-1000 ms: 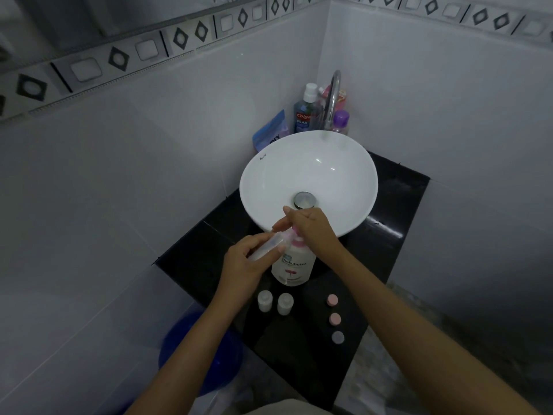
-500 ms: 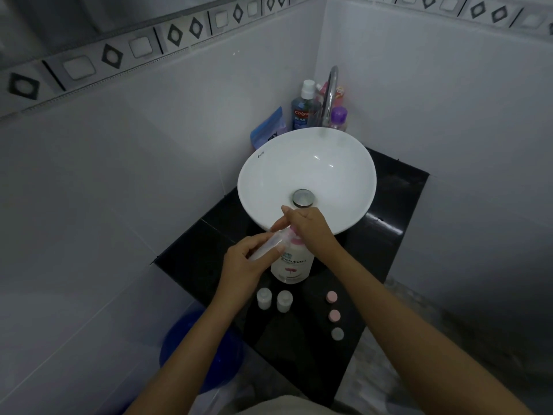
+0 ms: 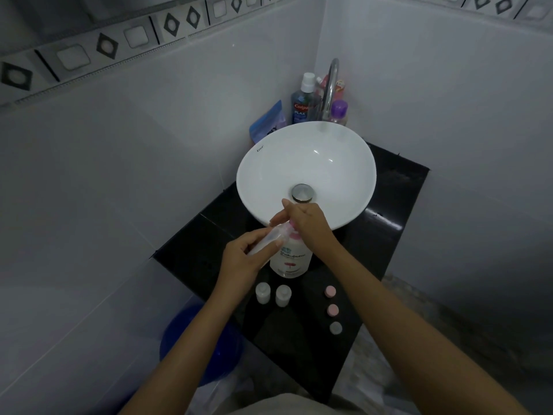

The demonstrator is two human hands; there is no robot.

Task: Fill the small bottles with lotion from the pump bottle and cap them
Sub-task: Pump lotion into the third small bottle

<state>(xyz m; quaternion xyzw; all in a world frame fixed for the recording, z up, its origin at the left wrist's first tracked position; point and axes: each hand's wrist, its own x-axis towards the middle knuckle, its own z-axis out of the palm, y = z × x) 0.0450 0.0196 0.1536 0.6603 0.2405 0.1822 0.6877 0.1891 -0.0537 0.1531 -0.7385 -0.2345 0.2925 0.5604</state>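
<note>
A white pump bottle (image 3: 291, 260) with a pink pump stands on the black counter (image 3: 302, 348) in front of the basin. My left hand (image 3: 244, 262) grips a small clear bottle (image 3: 267, 239), tilted with its mouth at the pump nozzle. My right hand (image 3: 308, 224) rests on top of the pump head, fingers straight, hiding most of it. Two small white bottles (image 3: 263, 292) (image 3: 283, 295) stand uncapped just in front of the pump bottle. Three round caps lie in a row to the right: two pink (image 3: 330, 291) (image 3: 332, 310), one grey (image 3: 335, 327).
A white bowl basin (image 3: 329, 139) with a metal drain (image 3: 302, 193) sits behind the hands. A chrome tap (image 3: 330, 88), a blue mouthwash bottle (image 3: 301, 106), a purple-capped bottle (image 3: 339, 112) and a blue pouch (image 3: 267, 122) fill the corner. A blue bucket (image 3: 191, 333) stands below left.
Both hands stay at the pump bottle with the small bottle held under the nozzle. Only the view has shifted slightly.
</note>
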